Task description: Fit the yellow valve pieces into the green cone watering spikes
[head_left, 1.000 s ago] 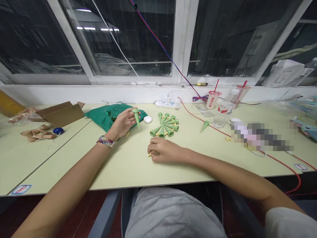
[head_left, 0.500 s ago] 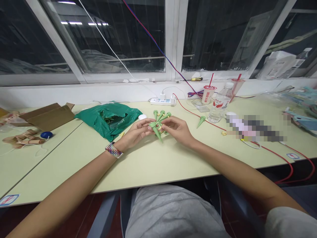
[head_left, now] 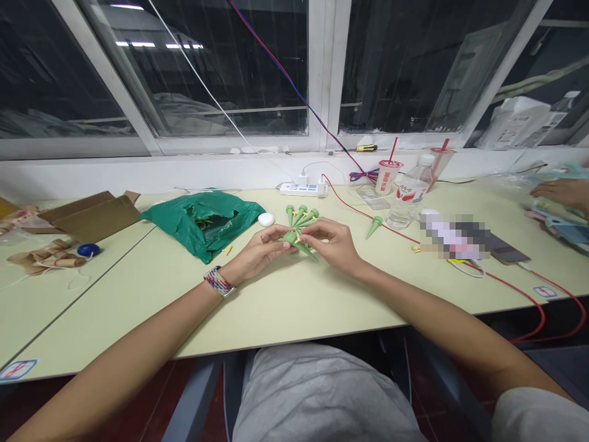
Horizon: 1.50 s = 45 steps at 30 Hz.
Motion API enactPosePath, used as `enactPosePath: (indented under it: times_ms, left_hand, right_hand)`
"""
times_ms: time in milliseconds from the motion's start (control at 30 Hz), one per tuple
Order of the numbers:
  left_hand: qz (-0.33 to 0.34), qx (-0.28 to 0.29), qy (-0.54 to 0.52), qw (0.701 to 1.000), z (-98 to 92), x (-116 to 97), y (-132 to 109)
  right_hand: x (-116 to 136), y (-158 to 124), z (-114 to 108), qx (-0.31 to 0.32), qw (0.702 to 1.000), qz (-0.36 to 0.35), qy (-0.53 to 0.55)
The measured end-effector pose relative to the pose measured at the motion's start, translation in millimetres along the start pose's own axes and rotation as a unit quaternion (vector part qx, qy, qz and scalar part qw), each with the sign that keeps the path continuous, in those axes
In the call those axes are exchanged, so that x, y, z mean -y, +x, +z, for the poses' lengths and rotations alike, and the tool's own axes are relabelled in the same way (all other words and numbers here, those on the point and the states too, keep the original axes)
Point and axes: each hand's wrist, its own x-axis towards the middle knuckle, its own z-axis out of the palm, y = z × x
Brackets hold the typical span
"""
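My left hand (head_left: 260, 248) and my right hand (head_left: 332, 243) meet over the pale green table (head_left: 285, 301), both pinched on one green cone spike (head_left: 304, 247) whose tip points right and down. The left hand grips its wide end, the right hand pinches at its top near a small yellow piece. Just behind the hands lies a fan of several green cones (head_left: 301, 216). One loose green cone (head_left: 373, 226) lies to the right.
A green plastic bag (head_left: 202, 222) lies left of the hands, a cardboard box (head_left: 89, 215) further left. A power strip (head_left: 304, 188), a red cable (head_left: 460, 258), a cup (head_left: 385, 175) and a water bottle (head_left: 407, 196) stand behind. Another person's hand (head_left: 559, 191) is at the far right.
My left hand brought the cone from near the bag to the middle, and my right hand rose from the table to meet it. The cone now lies tilted further right.
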Motion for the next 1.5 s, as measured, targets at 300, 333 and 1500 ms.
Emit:
enactPosePath:
  times_ms: [300,333,1500]
  left_hand:
    - [-0.007,0.001,-0.016,1.000,1.5,-1,0]
    - [-0.009,0.002,-0.015,1.000,1.0,0,0]
    - [-0.050,-0.030,-0.015,0.998,5.8,2,-4]
  right_hand:
    - [1,1,-4,-0.023,1.000,0.002,-0.003]
    - [0,1,-4,-0.021,1.000,0.004,-0.003]
    - [-1,4,-16,0.103,0.992,0.072,0.018]
